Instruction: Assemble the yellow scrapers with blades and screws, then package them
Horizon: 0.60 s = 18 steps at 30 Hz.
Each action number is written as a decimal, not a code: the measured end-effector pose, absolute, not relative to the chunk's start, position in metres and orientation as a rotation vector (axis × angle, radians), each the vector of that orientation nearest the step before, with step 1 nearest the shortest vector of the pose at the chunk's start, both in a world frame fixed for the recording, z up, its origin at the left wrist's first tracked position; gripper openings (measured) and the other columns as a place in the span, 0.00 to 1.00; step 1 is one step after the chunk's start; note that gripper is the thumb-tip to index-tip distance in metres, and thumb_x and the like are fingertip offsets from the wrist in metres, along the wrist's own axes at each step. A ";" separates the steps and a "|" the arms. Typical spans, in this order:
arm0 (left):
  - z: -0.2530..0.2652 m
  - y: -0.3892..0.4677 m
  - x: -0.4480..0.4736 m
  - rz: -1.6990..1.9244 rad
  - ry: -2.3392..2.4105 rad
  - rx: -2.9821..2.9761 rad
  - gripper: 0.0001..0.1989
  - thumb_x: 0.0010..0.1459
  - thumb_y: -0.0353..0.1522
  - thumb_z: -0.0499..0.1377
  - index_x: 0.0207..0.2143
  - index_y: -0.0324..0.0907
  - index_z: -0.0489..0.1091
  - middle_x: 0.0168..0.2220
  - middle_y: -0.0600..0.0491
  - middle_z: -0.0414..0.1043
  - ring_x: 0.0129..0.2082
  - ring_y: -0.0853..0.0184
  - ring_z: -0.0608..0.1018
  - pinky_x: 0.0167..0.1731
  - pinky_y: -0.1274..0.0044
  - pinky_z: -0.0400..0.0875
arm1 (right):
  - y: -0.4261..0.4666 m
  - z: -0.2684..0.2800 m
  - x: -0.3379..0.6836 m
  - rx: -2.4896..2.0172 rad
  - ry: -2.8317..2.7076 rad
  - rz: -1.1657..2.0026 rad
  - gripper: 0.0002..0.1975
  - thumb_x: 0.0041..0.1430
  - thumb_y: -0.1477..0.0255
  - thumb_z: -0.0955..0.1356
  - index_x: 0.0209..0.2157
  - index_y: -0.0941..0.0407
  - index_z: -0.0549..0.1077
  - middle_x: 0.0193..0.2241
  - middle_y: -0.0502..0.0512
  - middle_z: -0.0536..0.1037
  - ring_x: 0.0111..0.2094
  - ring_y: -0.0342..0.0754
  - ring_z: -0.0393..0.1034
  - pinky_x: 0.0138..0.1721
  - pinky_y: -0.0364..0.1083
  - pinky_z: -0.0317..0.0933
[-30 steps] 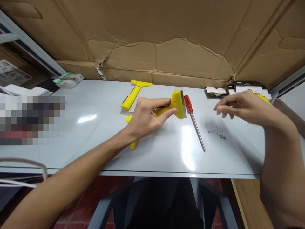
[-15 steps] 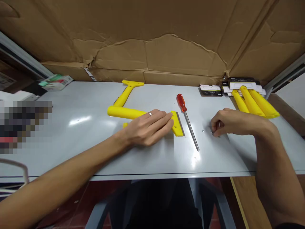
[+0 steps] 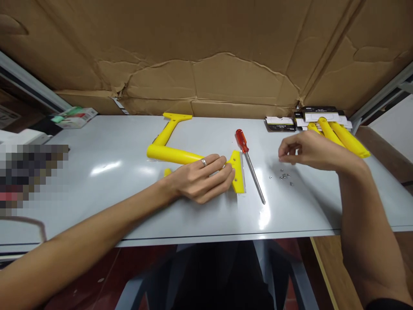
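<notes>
My left hand (image 3: 203, 178) is closed over the handle of a yellow scraper (image 3: 238, 172). The scraper's wide head, with a thin blade along its edge and small holes, points right. My right hand (image 3: 306, 148) hovers above several small metal screws (image 3: 284, 176), thumb and fingertips pinched together; whatever sits between them is too small to make out. Between the hands lies a screwdriver (image 3: 241, 140) with a red handle, its tip towards me. A second yellow scraper (image 3: 166, 131) rests behind the held one. Another yellow end (image 3: 167, 172) peeks out beside my left wrist.
At the back right, several yellow scraper handles (image 3: 350, 138) lie on black-and-white packages (image 3: 325, 114), with another flat package (image 3: 280, 125) beside them. A small box (image 3: 79, 118) stands at the back left. Cardboard (image 3: 200, 38) walls off the table's rear.
My right hand has lifted off the screws and moved back from me, uncovering the pile. The scraper head under my left hand has tilted so its face shows more.
</notes>
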<state>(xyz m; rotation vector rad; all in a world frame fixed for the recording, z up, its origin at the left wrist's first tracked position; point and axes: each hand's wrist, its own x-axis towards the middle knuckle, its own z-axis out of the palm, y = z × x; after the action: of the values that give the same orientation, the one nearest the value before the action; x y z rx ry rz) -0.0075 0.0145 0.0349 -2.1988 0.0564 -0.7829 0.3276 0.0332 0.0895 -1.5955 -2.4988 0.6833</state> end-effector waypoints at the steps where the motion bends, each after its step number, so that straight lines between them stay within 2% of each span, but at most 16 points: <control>1: 0.034 0.013 -0.007 -0.798 0.069 -2.197 0.04 0.63 0.21 0.64 0.35 0.34 0.78 0.33 0.48 0.80 0.35 0.60 0.84 0.33 0.71 0.82 | 0.033 0.089 0.324 -1.530 -2.368 0.694 0.11 0.59 0.62 0.73 0.35 0.56 0.82 0.32 0.53 0.81 0.31 0.40 0.71 0.34 0.43 0.62; 5: 0.032 0.005 -0.009 -0.817 0.077 -2.197 0.05 0.63 0.23 0.64 0.35 0.40 0.79 0.35 0.51 0.81 0.37 0.62 0.84 0.34 0.72 0.83 | 0.027 0.079 0.301 -1.276 -1.989 0.891 0.18 0.55 0.57 0.77 0.37 0.58 0.85 0.33 0.57 0.82 0.29 0.40 0.69 0.30 0.43 0.62; 8: 0.031 -0.001 -0.010 -0.814 0.056 -2.237 0.06 0.64 0.24 0.64 0.35 0.43 0.78 0.36 0.54 0.81 0.38 0.64 0.84 0.34 0.72 0.83 | 0.021 0.068 0.280 -1.168 -1.908 1.055 0.19 0.55 0.56 0.78 0.39 0.57 0.85 0.33 0.57 0.81 0.28 0.40 0.68 0.28 0.42 0.60; 11: 0.031 -0.003 -0.009 -0.837 0.080 -2.279 0.05 0.63 0.25 0.65 0.34 0.42 0.78 0.36 0.52 0.81 0.37 0.63 0.84 0.34 0.72 0.82 | 0.017 0.057 0.262 -1.018 -1.886 1.154 0.14 0.56 0.59 0.78 0.37 0.55 0.84 0.39 0.57 0.80 0.39 0.43 0.73 0.35 0.42 0.64; 14: 0.030 -0.004 -0.008 -0.843 0.101 -2.254 0.05 0.63 0.26 0.65 0.33 0.41 0.79 0.37 0.51 0.82 0.38 0.63 0.84 0.34 0.72 0.82 | 0.014 0.049 0.251 -0.945 -1.917 1.209 0.12 0.56 0.60 0.78 0.36 0.53 0.84 0.49 0.57 0.77 0.51 0.46 0.72 0.45 0.43 0.67; 18: 0.031 -0.004 -0.008 -0.767 0.121 -2.144 0.08 0.66 0.27 0.63 0.33 0.44 0.80 0.37 0.54 0.83 0.37 0.64 0.85 0.34 0.74 0.82 | 0.011 0.045 0.245 -0.977 -1.911 1.255 0.15 0.55 0.57 0.78 0.36 0.55 0.84 0.52 0.59 0.74 0.54 0.49 0.71 0.46 0.45 0.69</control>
<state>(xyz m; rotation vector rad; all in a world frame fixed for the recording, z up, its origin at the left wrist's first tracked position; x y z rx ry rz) -0.0078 -0.0044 0.0307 -2.1439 0.1214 -0.7673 0.2448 0.0107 0.0454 -0.9766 -1.9112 1.2553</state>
